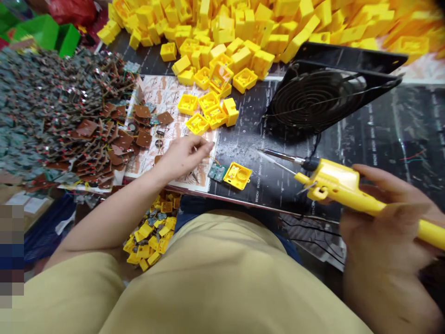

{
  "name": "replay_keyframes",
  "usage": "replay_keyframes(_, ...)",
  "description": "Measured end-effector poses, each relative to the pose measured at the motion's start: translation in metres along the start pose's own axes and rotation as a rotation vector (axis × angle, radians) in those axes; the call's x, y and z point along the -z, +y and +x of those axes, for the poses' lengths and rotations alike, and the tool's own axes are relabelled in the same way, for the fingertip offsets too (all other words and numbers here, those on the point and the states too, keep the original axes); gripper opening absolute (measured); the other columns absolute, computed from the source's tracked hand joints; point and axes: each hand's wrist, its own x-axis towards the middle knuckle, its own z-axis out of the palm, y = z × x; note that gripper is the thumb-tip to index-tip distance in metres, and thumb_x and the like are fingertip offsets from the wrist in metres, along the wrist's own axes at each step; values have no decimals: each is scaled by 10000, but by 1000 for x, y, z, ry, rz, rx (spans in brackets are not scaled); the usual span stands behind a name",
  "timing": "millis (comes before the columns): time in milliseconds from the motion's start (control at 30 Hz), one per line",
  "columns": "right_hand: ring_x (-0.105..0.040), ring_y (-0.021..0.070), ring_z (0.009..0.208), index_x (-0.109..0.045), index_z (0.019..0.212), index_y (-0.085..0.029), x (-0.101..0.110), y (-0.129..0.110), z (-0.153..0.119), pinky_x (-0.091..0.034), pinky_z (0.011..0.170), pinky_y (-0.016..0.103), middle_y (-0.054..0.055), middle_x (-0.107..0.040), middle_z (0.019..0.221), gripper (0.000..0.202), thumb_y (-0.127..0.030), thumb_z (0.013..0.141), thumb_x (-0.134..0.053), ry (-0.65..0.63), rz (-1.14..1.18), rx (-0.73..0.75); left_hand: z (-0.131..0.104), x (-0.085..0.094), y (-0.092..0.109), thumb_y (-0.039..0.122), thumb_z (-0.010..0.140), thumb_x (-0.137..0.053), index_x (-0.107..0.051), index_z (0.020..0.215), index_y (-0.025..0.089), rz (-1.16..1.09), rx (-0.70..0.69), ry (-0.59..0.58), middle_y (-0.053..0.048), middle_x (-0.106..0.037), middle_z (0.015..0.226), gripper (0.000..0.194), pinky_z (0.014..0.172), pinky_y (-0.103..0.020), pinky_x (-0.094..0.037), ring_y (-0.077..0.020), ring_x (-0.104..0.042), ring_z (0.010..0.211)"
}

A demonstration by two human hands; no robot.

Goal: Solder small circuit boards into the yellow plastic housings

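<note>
My right hand (385, 218) is wrapped round a yellow soldering gun (339, 178), whose metal tip and thin feed tube point left over the table. My left hand (186, 155) is closed in a pinch; whatever is between its fingertips is too small to make out. Just below those fingertips lies a small green circuit board (218, 172) with thin wires running up towards them. Touching the board's right side is an open yellow plastic case (238, 176), its inside facing up with a round grille. The soldering tip is apart from both.
A black fan (313, 99) stands behind the soldering gun. Several yellow cases (208, 109) sit beyond my left hand, before a large yellow heap (222, 28). Piled circuit boards (69, 116) cover the left side. More yellow cases (149, 241) lie below the table's edge.
</note>
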Motion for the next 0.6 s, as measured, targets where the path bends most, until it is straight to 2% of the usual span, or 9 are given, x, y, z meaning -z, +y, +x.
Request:
replay_keyframes(67,-602,179,514,-769,933,-184,-10,5,4,-475,405,252,65,-609,578,586,-724,744,-642,70,100,-78,1,-11,-3,441,797,-583,-678,835,133,-81,-25,-19,-14,-634,702,324,614,-245,-404,-110,-534,635)
replay_keyframes(133,-605,192,506,-770,875,-166,-14,7,6,-476,379,252,64,-582,537,640,-768,703,-641,107,163,-149,1,-15,-2,403,761,-627,-680,898,127,-213,-44,-6,-50,-675,847,313,666,-246,-454,-120,-586,723)
replay_keyframes(200,-591,191,469,-766,815,-162,-14,8,7,-462,340,258,68,-593,554,636,-769,642,-690,126,221,-206,-2,-9,0,430,796,-605,-655,1055,135,-420,-4,28,-106,-669,1095,395,738,-269,-503,-157,-630,893)
replay_keyframes(267,-581,183,441,-758,763,-175,-12,7,7,-471,334,267,76,-629,611,592,-740,585,-752,160,237,-262,-8,-1,3,461,868,-520,-554,1254,173,-667,95,50,-131,-598,1293,482,826,-317,-533,-201,-621,1079)
replay_keyframes(367,-579,189,418,-754,754,-180,-13,5,6,-479,331,274,76,-640,619,574,-709,536,-798,198,239,-326,-18,7,7,426,940,-382,-408,1389,205,-920,215,18,-137,-523,1408,501,947,-377,-526,-224,-553,1252)
replay_keyframes(500,-595,234,414,-760,866,-159,-18,1,2,-477,310,289,64,-601,546,723,-811,558,-704,179,211,-256,-27,5,11,415,942,-373,-343,1422,203,-1045,255,-37,-143,-440,1485,525,1009,-402,-512,-234,-487,1336)
replay_keyframes(533,-611,247,438,-757,920,-163,-19,0,1,-500,329,301,57,-595,542,742,-822,590,-671,165,196,-219,-28,4,12,416,940,-380,-347,1420,210,-1055,258,-43,-138,-435,1490,523,1010,-410,-513,-239,-478,1343)
replay_keyframes(600,-648,254,504,-716,1093,-196,-20,-3,-1,-549,386,327,46,-611,597,745,-820,730,-534,55,114,-115,-30,3,14,406,938,-391,-364,1411,228,-1072,263,-54,-124,-445,1484,506,1002,-426,-517,-245,-473,1346)
